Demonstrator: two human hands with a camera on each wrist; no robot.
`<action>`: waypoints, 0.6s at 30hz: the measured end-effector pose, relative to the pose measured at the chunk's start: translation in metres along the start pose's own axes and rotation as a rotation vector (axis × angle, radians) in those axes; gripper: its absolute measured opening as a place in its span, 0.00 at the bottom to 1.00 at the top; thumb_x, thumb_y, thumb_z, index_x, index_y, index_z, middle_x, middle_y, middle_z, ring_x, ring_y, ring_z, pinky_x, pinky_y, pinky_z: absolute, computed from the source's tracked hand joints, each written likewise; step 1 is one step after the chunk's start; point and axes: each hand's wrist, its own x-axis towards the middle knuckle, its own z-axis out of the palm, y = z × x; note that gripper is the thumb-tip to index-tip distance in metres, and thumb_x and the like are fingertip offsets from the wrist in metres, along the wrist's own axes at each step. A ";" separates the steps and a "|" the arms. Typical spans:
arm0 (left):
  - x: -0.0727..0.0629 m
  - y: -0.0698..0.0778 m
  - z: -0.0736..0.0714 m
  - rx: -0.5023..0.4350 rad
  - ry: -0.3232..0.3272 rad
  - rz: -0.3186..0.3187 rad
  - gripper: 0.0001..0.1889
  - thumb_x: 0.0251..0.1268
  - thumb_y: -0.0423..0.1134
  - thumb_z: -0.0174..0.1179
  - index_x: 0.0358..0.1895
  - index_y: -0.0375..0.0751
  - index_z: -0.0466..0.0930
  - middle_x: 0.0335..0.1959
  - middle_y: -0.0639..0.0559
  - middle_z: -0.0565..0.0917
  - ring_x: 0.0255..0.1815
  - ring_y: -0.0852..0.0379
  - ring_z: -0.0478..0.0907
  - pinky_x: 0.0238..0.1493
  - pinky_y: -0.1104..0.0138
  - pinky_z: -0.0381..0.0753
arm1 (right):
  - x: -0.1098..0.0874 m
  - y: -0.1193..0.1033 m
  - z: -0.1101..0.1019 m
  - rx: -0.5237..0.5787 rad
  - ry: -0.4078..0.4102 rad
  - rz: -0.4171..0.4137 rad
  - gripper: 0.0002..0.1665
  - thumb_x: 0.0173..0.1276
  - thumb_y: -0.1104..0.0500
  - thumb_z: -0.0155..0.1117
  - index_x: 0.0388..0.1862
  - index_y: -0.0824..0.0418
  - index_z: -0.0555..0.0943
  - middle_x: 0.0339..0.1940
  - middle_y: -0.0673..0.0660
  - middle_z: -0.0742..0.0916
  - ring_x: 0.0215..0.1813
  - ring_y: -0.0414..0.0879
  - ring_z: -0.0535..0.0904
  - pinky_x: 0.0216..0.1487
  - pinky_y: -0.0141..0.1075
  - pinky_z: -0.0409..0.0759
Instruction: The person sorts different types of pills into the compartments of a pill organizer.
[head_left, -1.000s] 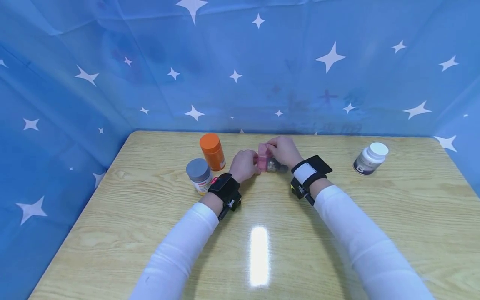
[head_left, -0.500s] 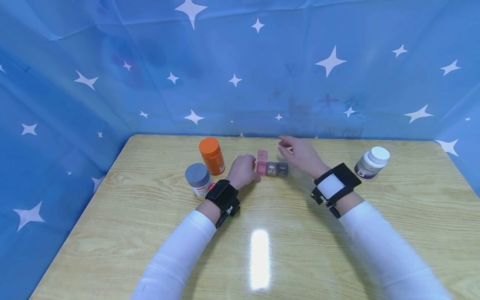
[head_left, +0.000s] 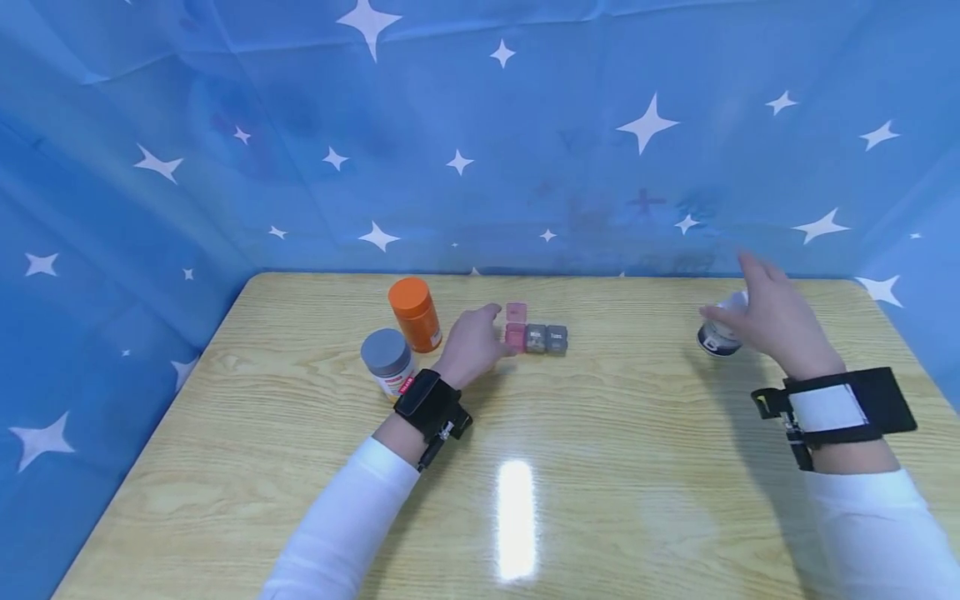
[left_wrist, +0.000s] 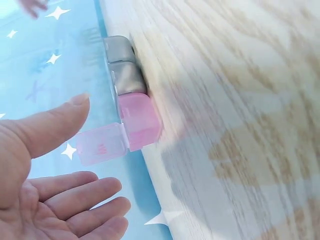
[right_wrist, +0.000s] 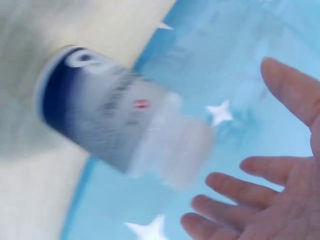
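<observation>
A small pill organizer lies at the back middle of the table. Its pink compartment has the lid flipped up and back, while the two grey compartments are closed. Beside the pink end is my left hand, thumb and fingers spread and apart from the box in the left wrist view. At the right, my right hand hovers over a white pill bottle with a dark blue lower label. Its fingers are spread around the cap side, not gripping; the head view partly hides the bottle behind the hand.
An orange bottle and a grey-capped bottle stand just left of my left hand. A blue star-patterned cloth hangs behind the table's back edge.
My right hand has left the pill organizer's raised pink lid and moved far right to the white bottle. My left hand has drawn slightly left and its fingers have come away from the box.
</observation>
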 end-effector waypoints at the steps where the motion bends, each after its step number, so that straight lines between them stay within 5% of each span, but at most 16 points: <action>1: -0.002 0.000 0.000 -0.002 0.003 -0.002 0.34 0.55 0.40 0.65 0.66 0.36 0.64 0.50 0.40 0.80 0.46 0.47 0.78 0.53 0.57 0.76 | 0.000 0.005 0.003 0.005 -0.016 0.006 0.55 0.63 0.45 0.59 0.72 0.72 0.40 0.63 0.84 0.60 0.58 0.77 0.61 0.51 0.67 0.66; 7: -0.010 0.000 -0.001 -0.016 0.031 0.005 0.33 0.58 0.44 0.63 0.65 0.37 0.65 0.50 0.40 0.81 0.45 0.49 0.79 0.51 0.57 0.77 | -0.003 0.022 0.027 0.068 0.033 0.028 0.42 0.62 0.55 0.60 0.64 0.80 0.56 0.52 0.82 0.70 0.48 0.71 0.69 0.44 0.61 0.71; 12: -0.019 0.000 -0.001 -0.067 0.050 0.020 0.30 0.61 0.44 0.60 0.65 0.38 0.65 0.57 0.40 0.77 0.51 0.48 0.78 0.52 0.57 0.77 | -0.004 0.026 0.036 0.148 0.081 0.074 0.38 0.64 0.57 0.57 0.63 0.78 0.55 0.53 0.80 0.70 0.51 0.71 0.68 0.47 0.63 0.70; 18: -0.038 0.000 -0.007 -0.181 0.079 0.094 0.28 0.63 0.45 0.57 0.65 0.39 0.65 0.61 0.43 0.74 0.57 0.47 0.75 0.57 0.55 0.73 | -0.014 -0.006 0.030 0.164 0.194 -0.048 0.35 0.64 0.60 0.60 0.62 0.77 0.59 0.50 0.78 0.73 0.47 0.69 0.71 0.43 0.60 0.72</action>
